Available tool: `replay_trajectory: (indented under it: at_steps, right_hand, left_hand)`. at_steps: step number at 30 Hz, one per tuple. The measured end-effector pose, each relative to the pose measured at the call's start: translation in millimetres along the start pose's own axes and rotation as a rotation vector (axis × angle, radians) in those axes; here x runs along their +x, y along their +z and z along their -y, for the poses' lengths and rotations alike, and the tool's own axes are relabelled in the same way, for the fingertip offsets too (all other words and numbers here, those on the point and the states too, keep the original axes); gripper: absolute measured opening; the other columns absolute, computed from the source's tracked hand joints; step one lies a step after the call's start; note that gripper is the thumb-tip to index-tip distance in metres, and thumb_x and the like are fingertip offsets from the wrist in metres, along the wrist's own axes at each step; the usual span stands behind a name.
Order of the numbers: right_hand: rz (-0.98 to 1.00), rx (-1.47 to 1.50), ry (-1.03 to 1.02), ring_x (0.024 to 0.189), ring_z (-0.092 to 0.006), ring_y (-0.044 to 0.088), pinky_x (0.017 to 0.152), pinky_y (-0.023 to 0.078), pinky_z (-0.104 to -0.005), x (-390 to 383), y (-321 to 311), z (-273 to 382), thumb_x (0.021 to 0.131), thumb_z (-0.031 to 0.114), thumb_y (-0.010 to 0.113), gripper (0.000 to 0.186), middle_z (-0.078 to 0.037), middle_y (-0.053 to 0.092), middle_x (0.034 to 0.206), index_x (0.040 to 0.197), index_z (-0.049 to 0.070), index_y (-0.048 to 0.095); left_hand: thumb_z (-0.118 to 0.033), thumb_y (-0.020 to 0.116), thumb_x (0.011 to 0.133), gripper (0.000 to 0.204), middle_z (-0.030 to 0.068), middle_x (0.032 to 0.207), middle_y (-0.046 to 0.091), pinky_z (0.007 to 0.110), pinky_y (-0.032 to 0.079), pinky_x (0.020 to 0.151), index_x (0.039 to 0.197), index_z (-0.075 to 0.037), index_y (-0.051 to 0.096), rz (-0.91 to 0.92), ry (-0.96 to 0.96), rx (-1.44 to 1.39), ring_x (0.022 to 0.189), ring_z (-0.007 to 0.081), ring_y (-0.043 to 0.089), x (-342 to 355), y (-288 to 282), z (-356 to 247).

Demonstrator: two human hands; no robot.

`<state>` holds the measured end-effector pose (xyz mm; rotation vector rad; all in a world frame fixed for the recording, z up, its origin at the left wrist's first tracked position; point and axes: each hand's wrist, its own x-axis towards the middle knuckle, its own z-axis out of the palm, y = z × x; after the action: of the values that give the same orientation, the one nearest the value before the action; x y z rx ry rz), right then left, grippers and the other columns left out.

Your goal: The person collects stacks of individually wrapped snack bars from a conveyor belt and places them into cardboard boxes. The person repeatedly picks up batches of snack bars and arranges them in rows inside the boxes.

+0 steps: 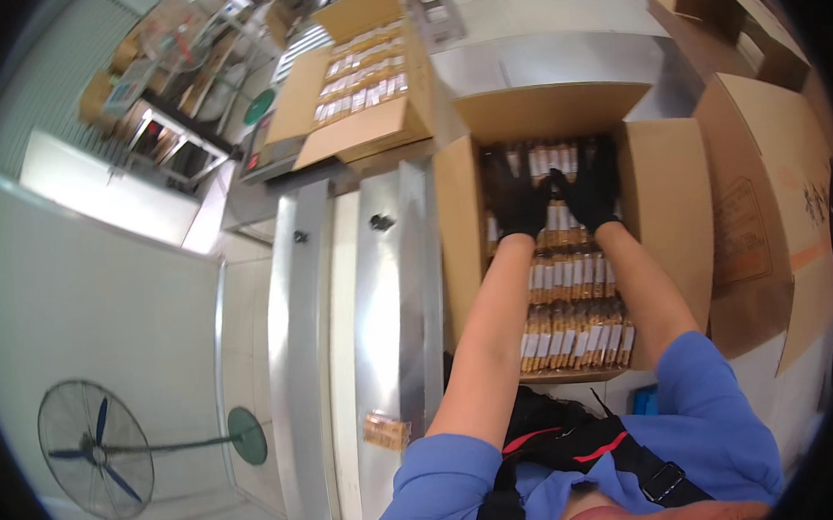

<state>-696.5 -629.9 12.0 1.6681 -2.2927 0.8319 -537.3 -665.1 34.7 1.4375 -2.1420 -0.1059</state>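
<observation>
My left hand [518, 197] and my right hand [589, 187], both in black gloves, reach into an open cardboard box [666, 207]. Their fingers are spread over the upper rows of small packets [578, 331] with white labels and brown contents, which stand packed in several rows. The hands lie on the packets at the box's far end, with the thumbs close together near the middle. Whether any packet is pinched under the fingers is hard to see. My bare forearms cross the box from the lower edge.
A second packed carton [361, 130] sits at upper left. Steel channels [380, 291] run beside my box, bearing a loose packet [386, 431]. Large cardboard pieces [757, 220] stand on the right. A standing fan [94, 442] is at lower left, with racks [180, 131] behind.
</observation>
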Motion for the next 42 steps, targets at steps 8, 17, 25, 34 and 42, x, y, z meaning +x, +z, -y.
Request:
replay_trajectory:
  at_steps: [8, 17, 25, 34, 42]
  right_hand:
    - [-0.003, -0.263, -0.198, 0.145, -0.0426, 0.03, 0.121, 0.023, -0.048, 19.7, 8.5, -11.0, 0.098, 0.056, 0.053, 0.081, -0.027, 0.033, 0.156, 0.152, -0.001, 0.035]
    - [-0.221, -0.283, -0.617, 0.133, -0.044, 0.048, 0.111, 0.039, -0.0503, -20.0, 37.9, 39.4, 0.1, 0.043, 0.058, 0.063, -0.027, 0.046, 0.148, 0.147, 0.004, 0.045]
    - [0.238, 0.755, -0.929, 0.139, -0.0385, 0.042, 0.116, 0.032, -0.0459, -267.6, -51.8, 323.7, 0.093, 0.026, 0.071, 0.067, -0.023, 0.042, 0.153, 0.148, 0.001, 0.042]
    - [0.852, 0.759, -1.39, 0.126, -0.0388, 0.051, 0.108, 0.033, -0.0613, -468.5, -112.1, 437.7, 0.086, 0.048, 0.072, 0.087, -0.023, 0.056, 0.133, 0.152, 0.003, 0.036]
    - [1.193, 0.42, -1.498, 0.107, -0.0439, 0.065, 0.09, 0.05, -0.0537, -530.2, -86.3, 476.4, 0.093, 0.061, 0.054, 0.086, -0.032, 0.061, 0.125, 0.152, 0.002, 0.034]
  left_hand:
    - [-0.032, 0.071, 0.088, 0.074, 0.0236, 0.163, 0.023, 0.057, 0.016, 0.121, 0.153, -0.013, 0.041, -0.151, 0.086, -0.161, 0.15, 0.0465, 0.017, -175.0, -187.4, 33.1]
    - [-0.058, 0.068, 0.087, 0.075, 0.0249, 0.158, 0.033, 0.054, 0.029, 0.115, 0.144, -0.012, 0.051, -0.493, -1.445, 0.997, 0.144, 0.0456, 0.031, -739.5, -411.6, 194.9]
    - [-0.073, 0.042, 0.093, 0.086, 0.0198, 0.16, 0.031, 0.067, 0.023, 0.114, 0.153, -0.012, 0.038, -0.617, -2.277, 0.746, 0.145, 0.0456, 0.03, -973.2, -508.5, 114.7]
    - [-0.084, 0.035, 0.087, 0.098, 0.0256, 0.135, 0.059, 0.057, 0.043, 0.103, 0.139, -0.004, 0.055, -0.05, -2.192, 0.59, 0.125, 0.0458, 0.055, -970.9, -518.8, 132.7]
    - [-0.047, 0.056, 0.098, 0.064, 0.0279, 0.11, 0.065, 0.048, 0.054, 0.078, 0.148, -0.009, 0.043, 0.174, -1.473, 0.771, 0.092, 0.0427, 0.067, -957.2, -459.5, 153.6]
